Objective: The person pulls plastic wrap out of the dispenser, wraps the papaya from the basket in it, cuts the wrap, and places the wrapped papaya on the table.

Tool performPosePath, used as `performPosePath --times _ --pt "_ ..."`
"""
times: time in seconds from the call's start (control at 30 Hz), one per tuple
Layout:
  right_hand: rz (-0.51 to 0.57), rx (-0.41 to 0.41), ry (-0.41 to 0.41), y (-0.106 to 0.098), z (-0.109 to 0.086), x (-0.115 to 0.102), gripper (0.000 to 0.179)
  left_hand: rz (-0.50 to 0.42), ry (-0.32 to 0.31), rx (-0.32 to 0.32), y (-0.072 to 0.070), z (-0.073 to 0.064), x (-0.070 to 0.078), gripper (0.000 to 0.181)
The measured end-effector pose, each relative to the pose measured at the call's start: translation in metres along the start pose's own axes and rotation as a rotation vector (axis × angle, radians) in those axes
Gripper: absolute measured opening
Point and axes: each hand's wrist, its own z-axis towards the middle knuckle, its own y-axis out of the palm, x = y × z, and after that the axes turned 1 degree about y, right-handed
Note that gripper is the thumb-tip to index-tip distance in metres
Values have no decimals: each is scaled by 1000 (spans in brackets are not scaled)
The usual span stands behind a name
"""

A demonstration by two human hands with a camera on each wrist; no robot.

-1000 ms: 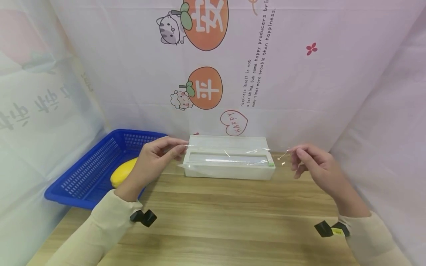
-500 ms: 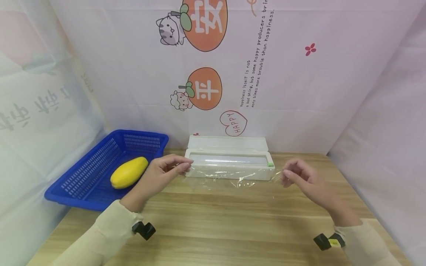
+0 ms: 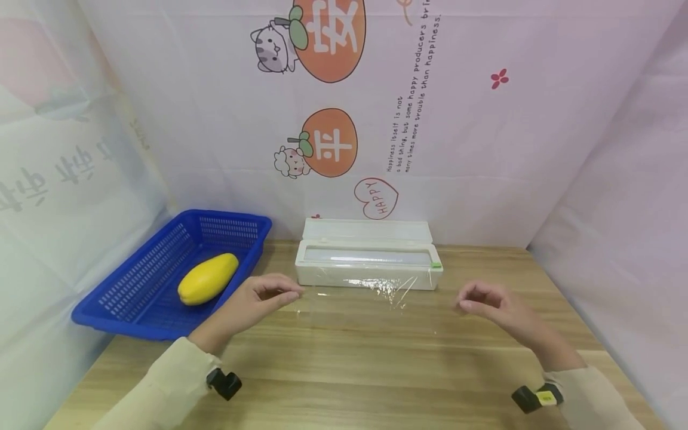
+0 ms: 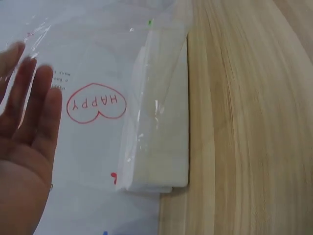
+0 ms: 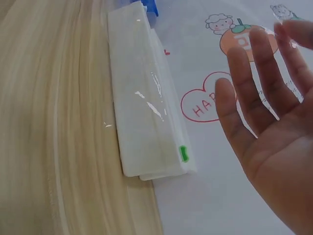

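A white cling film dispenser box (image 3: 368, 232) stands against the back wall with its lid raised and a film roll (image 3: 344, 257) inside. From it a clear sheet of cling film (image 3: 384, 288) stretches toward me over the front, wrinkled and shiny. My left hand (image 3: 257, 303) pinches the sheet's left corner between thumb and index finger. At the right corner, my right hand (image 3: 497, 310) pinches likewise. Both wrist views show the other fingers of the left hand (image 4: 27, 137) and right hand (image 5: 274, 127) extended. A green tab (image 5: 184, 153) marks the box's right end.
At the left, a blue plastic basket (image 3: 129, 292) holds a yellow oval fruit (image 3: 208, 279). Printed white cloth (image 3: 462, 137) covers the walls behind and on both sides of the wooden table (image 3: 344, 382).
Both hands have come down and toward me from above the box, drawing the film out over its front edge. The box and basket have stayed put.
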Motion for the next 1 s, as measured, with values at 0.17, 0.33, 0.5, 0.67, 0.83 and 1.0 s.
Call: performPosePath --times 0.17,0.33,0.5,0.67,0.83,1.0 --pt "6 -165 -63 0 -5 9 24 -34 64 -230 -3 -4 -9 18" --pt "-19 -308 -15 8 -11 14 21 -5 33 -431 5 -8 -16 17" --pt "-47 -392 7 18 -16 22 16 -5 -34 -554 15 -12 -19 20" --pt "-2 -467 45 24 -22 32 13 -9 -37 -626 21 -14 -24 19" --pt "-8 -492 83 28 -29 40 14 11 -104 -663 25 -18 -28 18" --pt "-46 -500 82 36 -34 43 16 48 -147 -694 34 -22 -31 14"
